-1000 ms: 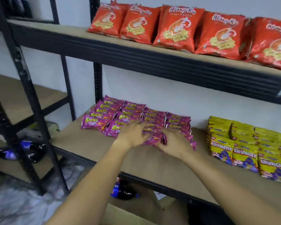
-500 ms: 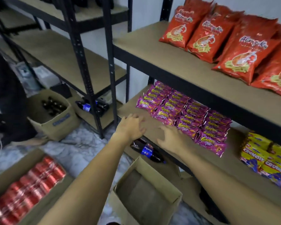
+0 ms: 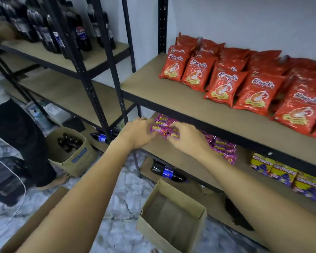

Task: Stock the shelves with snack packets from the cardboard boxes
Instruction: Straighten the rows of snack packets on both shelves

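Purple snack packets [image 3: 164,127] on middle shelf [image 3: 173,157], frame centre, now back under both hands after brief pull-away: left hand [image 3: 137,132] and right hand [image 3: 187,136] fingers curled, pinching them, straightening the row.

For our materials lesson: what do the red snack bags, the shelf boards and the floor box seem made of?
Red snack bags: glossy plastic film, judging by sheen and crinkles.
Shelf boards: matt brown fibreboard or particle board, probably.
Floor box: plain brown cardboard with folded flaps.
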